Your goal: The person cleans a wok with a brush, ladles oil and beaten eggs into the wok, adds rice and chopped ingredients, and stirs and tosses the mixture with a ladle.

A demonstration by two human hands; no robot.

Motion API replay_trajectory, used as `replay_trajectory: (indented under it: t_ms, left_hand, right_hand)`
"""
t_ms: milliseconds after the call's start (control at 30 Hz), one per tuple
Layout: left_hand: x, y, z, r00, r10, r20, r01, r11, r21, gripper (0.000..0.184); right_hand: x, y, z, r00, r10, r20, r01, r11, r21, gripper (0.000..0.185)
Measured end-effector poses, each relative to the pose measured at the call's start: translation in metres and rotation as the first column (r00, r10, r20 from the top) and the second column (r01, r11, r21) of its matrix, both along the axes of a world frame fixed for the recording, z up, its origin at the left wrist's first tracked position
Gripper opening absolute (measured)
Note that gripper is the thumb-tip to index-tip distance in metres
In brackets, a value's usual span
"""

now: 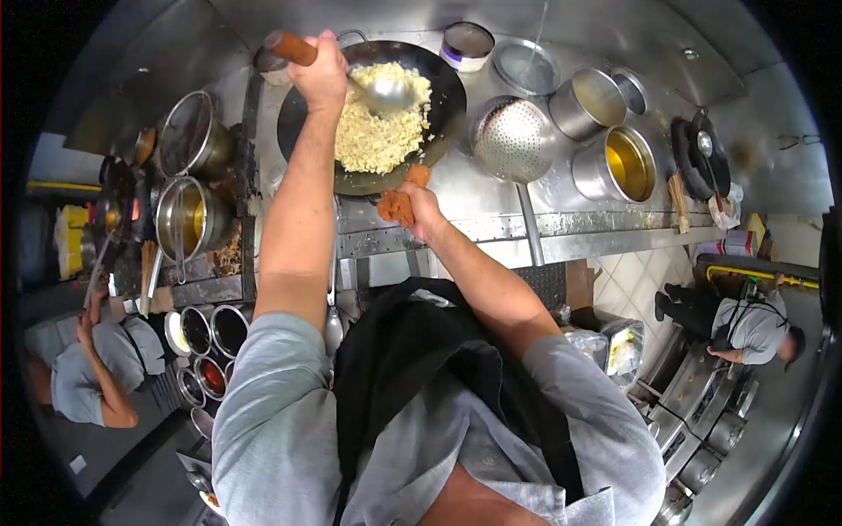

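My left hand (320, 77) is wrapped round the wooden handle of a ladle (386, 94). The ladle's metal bowl rests in yellow, crumbly food that looks like egg fried rice (373, 140). That food fills the middle of a large dark wok (447, 96) on the steel range. At the wok's near rim, my right hand (423, 210) is closed on a bunched rust-brown cloth (396, 208). The cloth lies against the rim, and the fingers' inner side is partly hidden.
Right of the wok lie a perforated strainer (513, 140), a pot of yellow liquid (624, 167), another steel pot (592, 103) and an open can (467, 46). More pots (184, 219) stand left. Co-workers are at far left (96, 368) and far right (754, 320).
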State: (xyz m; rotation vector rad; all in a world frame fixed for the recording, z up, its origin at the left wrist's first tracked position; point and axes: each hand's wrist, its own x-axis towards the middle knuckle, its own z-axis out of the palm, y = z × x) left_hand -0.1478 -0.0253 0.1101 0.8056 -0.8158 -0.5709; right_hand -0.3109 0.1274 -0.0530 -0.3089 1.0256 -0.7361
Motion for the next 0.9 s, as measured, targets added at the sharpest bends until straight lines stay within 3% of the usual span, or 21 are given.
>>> replay_trajectory:
  t_ms: [100, 133, 233, 267, 300, 367, 467, 567, 600, 700, 767, 833, 900]
  left_hand:
    - [0.023, -0.011, 0.030, 0.986, 0.050, 0.158, -0.075, 0.985, 0.156, 0.027]
    - [0.031, -0.011, 0.044, 0.999, -0.002, -0.044, 0.007, 0.993, 0.115, 0.026]
    - [0.037, 0.008, 0.046, 0.991, 0.124, -0.044, -0.129, 0.983, -0.130, 0.025]
    - [0.036, 0.004, 0.024, 0.975, 0.205, 0.088, -0.201, 0.978, -0.053, 0.027]
    - [0.034, 0.001, 0.004, 0.987, 0.147, 0.071, -0.150, 0.988, 0.027, 0.027]
    - [0.039, -0.005, 0.021, 0.999, 0.004, -0.051, 0.002, 0.992, 0.127, 0.027]
    - [0.035, -0.001, 0.055, 0.999, 0.011, -0.030, -0.008, 0.997, 0.072, 0.025]
    - [0.029, -0.007, 0.013, 0.981, 0.181, 0.073, -0.175, 0.981, -0.080, 0.026]
    - [0.030, -0.013, -0.014, 0.994, 0.085, 0.074, -0.083, 0.996, -0.041, 0.027]
    - [0.037, -0.007, 0.021, 0.998, -0.056, 0.034, 0.051, 0.990, 0.131, 0.026]
    - [0.042, -0.003, 0.050, 0.999, -0.030, -0.018, 0.031, 0.998, 0.059, 0.027]
    - [0.041, 0.004, 0.047, 0.993, -0.103, 0.053, 0.106, 0.993, -0.047, 0.019]
    - [0.007, -0.003, -0.010, 0.956, 0.037, 0.290, -0.029, 0.999, -0.033, 0.019]
  right_hand:
    - [-0.001, 0.009, -0.005, 1.000, -0.001, -0.005, 0.001, 1.000, 0.002, 0.029]
    - [-0.001, 0.008, -0.001, 1.000, -0.016, 0.023, 0.016, 1.000, -0.017, 0.029]
    - [0.005, 0.003, -0.002, 0.997, -0.061, 0.041, 0.061, 0.998, -0.008, 0.028]
    - [0.004, 0.004, -0.003, 0.997, -0.067, 0.029, 0.067, 0.998, 0.002, 0.028]
    - [0.002, 0.002, -0.001, 1.000, -0.031, 0.007, 0.031, 1.000, -0.004, 0.028]
    - [-0.001, 0.002, 0.000, 0.999, 0.029, -0.029, -0.030, 1.000, -0.008, 0.028]
    - [0.002, 0.004, 0.002, 0.999, -0.039, 0.008, 0.039, 0.999, 0.008, 0.030]
    - [0.000, 0.003, 0.006, 1.000, 0.002, -0.021, -0.002, 1.000, 0.019, 0.031]
    - [0.001, 0.003, 0.001, 1.000, -0.019, 0.000, 0.019, 1.000, 0.013, 0.031]
    - [0.004, 0.008, -0.011, 0.997, -0.059, 0.040, 0.059, 0.998, 0.006, 0.031]
    - [0.002, 0.003, -0.001, 0.999, -0.035, 0.025, 0.035, 0.999, -0.005, 0.031]
    - [0.005, 0.003, -0.009, 0.996, -0.083, 0.039, 0.083, 0.997, 0.009, 0.031]
    - [0.008, 0.003, -0.017, 0.997, -0.059, 0.046, 0.059, 0.998, 0.011, 0.031]
